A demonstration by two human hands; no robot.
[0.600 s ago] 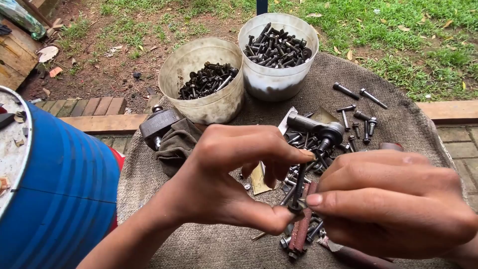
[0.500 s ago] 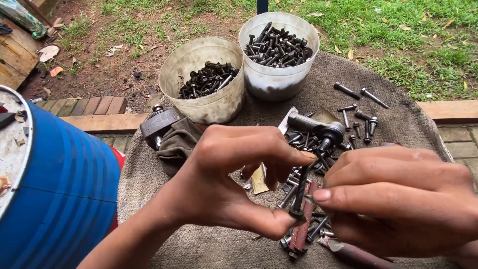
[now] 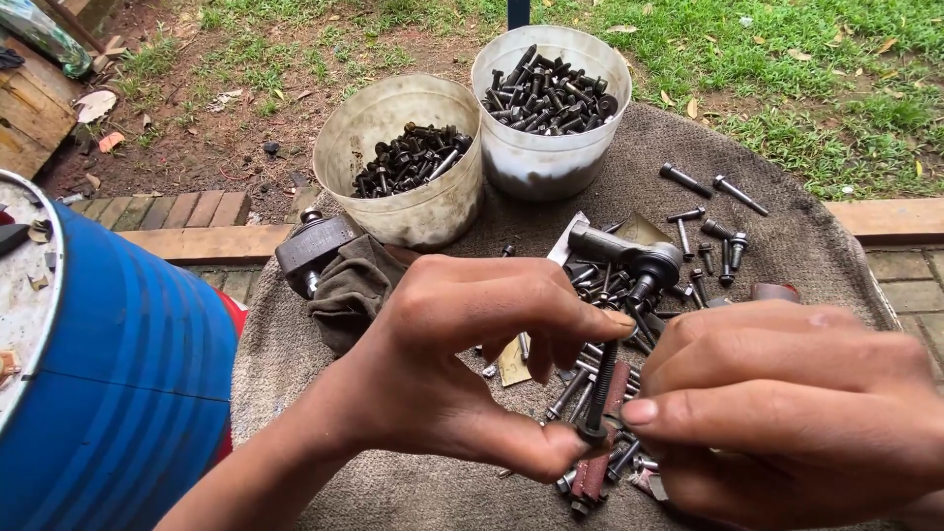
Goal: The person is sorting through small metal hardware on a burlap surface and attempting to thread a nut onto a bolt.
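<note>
The left hand [image 3: 462,364] pinches a dark threaded bolt [image 3: 598,388] between thumb and forefinger, so its grip is closed narrowly on the shaft, which stands nearly upright above the bench [image 3: 787,236]. The right hand [image 3: 787,413] meets the bolt's lower end with its forefinger; its grip looks closed on the head or a small nut there, though the fingers hide the contact. Directly beneath lies a loose heap of bolts [image 3: 610,285] on the brown cloth, with a reddish strip [image 3: 595,467] among them. Two white tubs [image 3: 413,211], [image 3: 546,162] filled with dark bolts stand at the far edge, touching each other. A blue drum [image 3: 128,393] stands to the left.
</note>
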